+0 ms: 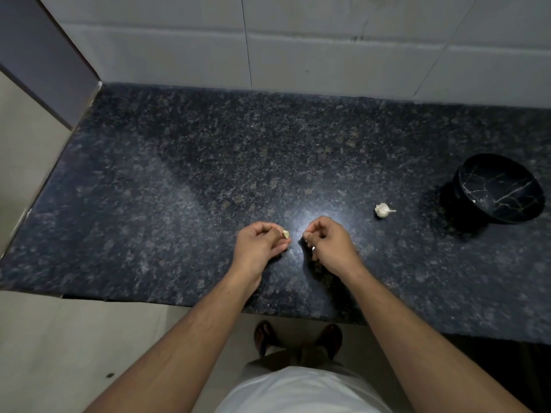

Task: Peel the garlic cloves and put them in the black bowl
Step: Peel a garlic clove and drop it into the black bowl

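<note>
Now the left hand (258, 242) pinches a garlic clove (285, 233). The right hand (325, 241) is curled; I cannot tell what it holds. At three o'clock, more garlic (383, 210) waits on the bench (208, 162). The black bowl (497, 192) looks empty.

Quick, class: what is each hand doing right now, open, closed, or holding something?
Left hand: fingers curled, pinching a garlic clove.
Right hand: fingers curled, pinching something small and pale at the fingertips; what it is cannot be told.
</note>
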